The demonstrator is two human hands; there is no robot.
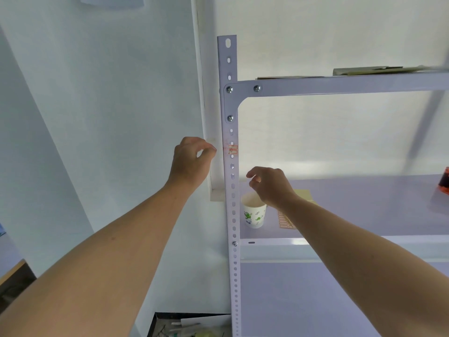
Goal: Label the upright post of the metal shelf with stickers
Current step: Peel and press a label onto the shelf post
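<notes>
The white perforated upright post point(232, 198) of the metal shelf runs down the middle of the view. A small red-and-white sticker point(232, 150) is stuck on it below the corner bracket. My left hand point(192, 161) hovers just left of the sticker, thumb and forefinger loosely pinched, with nothing visible between them. My right hand point(269, 184) is to the right of the post, above a paper cup point(254, 212), fingers curled and apart, holding nothing. A sheet of red stickers point(285, 221) lies on the shelf board, partly hidden by my right forearm.
The shelf board point(364, 210) holds the cup and a yellowish backing sheet point(305, 193); a red-and-black object point(444, 183) sits at the far right. The top shelf rail point(340, 83) carries flat cardboard. A wall trim point(202, 93) runs left of the post. A dark bin point(189, 324) sits below.
</notes>
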